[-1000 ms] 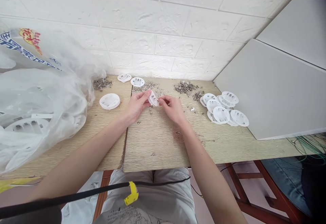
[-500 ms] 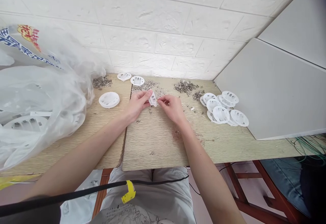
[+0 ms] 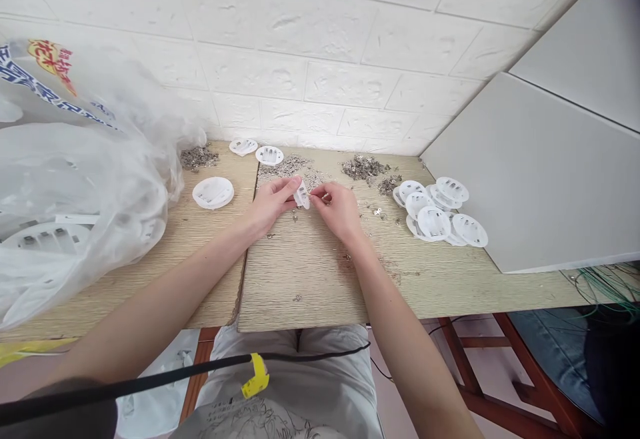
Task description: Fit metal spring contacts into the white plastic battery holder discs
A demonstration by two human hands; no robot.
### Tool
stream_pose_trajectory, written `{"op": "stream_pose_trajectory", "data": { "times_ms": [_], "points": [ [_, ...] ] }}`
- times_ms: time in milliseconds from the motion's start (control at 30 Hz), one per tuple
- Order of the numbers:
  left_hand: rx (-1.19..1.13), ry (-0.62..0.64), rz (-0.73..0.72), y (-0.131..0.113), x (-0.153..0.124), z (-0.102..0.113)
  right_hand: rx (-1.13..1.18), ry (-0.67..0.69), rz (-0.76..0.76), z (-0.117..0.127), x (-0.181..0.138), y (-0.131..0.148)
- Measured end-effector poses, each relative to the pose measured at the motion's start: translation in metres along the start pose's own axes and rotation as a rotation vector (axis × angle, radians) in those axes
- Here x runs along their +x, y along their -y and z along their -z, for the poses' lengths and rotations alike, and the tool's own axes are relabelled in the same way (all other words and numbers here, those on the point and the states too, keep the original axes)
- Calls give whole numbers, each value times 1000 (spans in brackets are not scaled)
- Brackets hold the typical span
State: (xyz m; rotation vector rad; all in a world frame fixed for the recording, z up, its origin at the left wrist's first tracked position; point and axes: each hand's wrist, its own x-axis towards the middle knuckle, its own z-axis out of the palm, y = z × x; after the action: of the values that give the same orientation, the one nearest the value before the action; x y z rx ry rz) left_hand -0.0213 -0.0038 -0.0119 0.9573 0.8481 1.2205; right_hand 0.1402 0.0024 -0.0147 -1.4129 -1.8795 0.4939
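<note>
My left hand (image 3: 274,204) pinches a round white plastic battery holder (image 3: 301,195), tilted on edge above the table. Against its right edge, the fingertips of my right hand (image 3: 338,210) are pressed together; a small metal contact seems to be between them, mostly hidden by the fingers. Behind both hands lie small metal pieces (image 3: 287,165) in a loose spread. A darker heap of metal contacts (image 3: 364,168) is beyond my right hand. Left of my left hand rests a stack of white discs (image 3: 213,192).
A pile of white battery holders (image 3: 434,223) lies at the right by a grey panel (image 3: 540,179). A clear plastic bag (image 3: 85,192) full of white discs fills the left. Two more holders lie by the wall (image 3: 280,86). A black cable (image 3: 200,367) crosses low in front.
Both hands keep almost the same pose at the white holder. The view has shifted very slightly; nothing else has visibly moved.
</note>
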Motion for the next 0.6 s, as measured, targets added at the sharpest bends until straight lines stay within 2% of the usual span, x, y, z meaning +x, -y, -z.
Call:
{"op": "stream_pose_trajectory", "data": {
  "times_ms": [433, 600],
  "points": [
    [59, -37, 25, -2, -1, -4, -54, 23, -31, 0, -1, 2],
    [120, -79, 30, 1, 1, -4, -121, 38, 30, -1, -3, 3]
  ]
}}
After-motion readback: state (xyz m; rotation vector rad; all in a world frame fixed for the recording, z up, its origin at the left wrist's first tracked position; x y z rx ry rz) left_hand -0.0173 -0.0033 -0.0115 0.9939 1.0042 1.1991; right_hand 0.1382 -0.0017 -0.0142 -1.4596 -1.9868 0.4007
